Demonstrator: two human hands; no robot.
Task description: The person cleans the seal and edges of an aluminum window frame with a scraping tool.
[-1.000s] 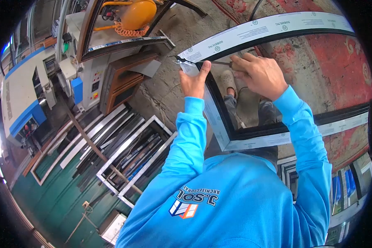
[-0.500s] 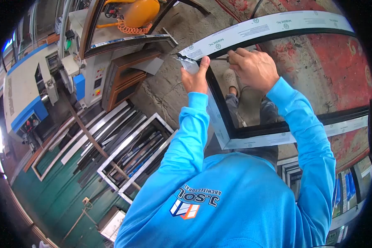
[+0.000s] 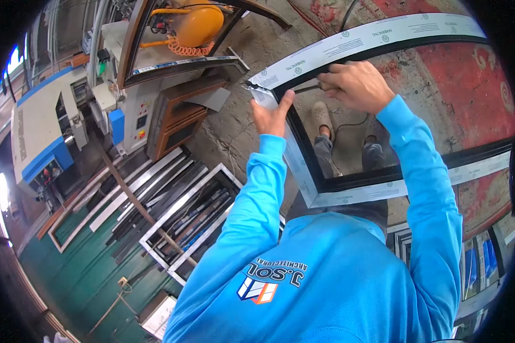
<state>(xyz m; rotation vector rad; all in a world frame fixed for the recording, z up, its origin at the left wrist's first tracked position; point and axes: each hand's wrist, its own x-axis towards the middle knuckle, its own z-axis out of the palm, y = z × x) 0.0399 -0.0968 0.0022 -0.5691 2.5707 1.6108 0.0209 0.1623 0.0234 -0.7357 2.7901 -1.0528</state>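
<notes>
A large black window frame has white printed protective film on its faces. My left hand grips the frame's upper left corner, thumb on the inner edge and the other fingers hidden behind. Loose, crumpled film sticks out at that corner. My right hand is closed inside the frame opening, just below the top bar and right of the corner. A thin dark tool shaft runs from its fingers towards the corner; the handle is mostly hidden in the fist.
An orange compressor with a coiled hose stands behind a brown frame at the upper left. A white and blue machine is at the left. Metal profiles lie on the green floor. Through the opening show my feet and a cable.
My right hand has moved slightly right, drawing the tool shaft a little away from the corner. The view has shifted slightly.
</notes>
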